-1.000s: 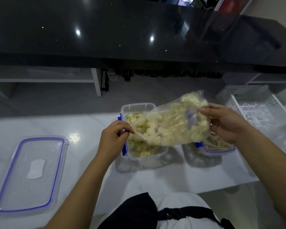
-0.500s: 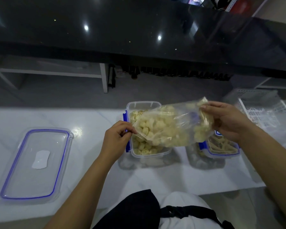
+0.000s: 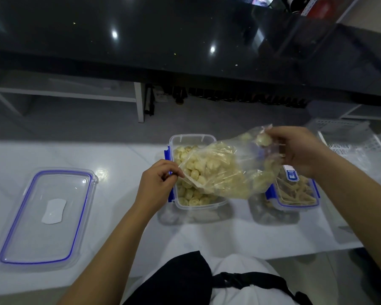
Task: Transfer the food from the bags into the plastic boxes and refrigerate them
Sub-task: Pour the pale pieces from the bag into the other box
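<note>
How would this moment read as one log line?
step: emptying bag into open box | left hand: pinches bag mouth | right hand: lifts bag bottom

I see clear plastic bag point(image 3: 227, 172), part full of pale yellow food chunks, held tilted over open box point(image 3: 194, 142), mouth low at left, closed end raised at right. My left hand point(image 3: 157, 183) pinches mouth edge; my right hand point(image 3: 299, 150) grips raised end. Open box clear with blue clips, upright on white table point(image 3: 123, 216), holding pile of same pale chunks. Second box point(image 3: 295, 194) just right of it, lidded, blue-trimmed, with tan strips inside. Loose lid point(image 3: 46, 216), clear with blue seal, flat on table well left.
</note>
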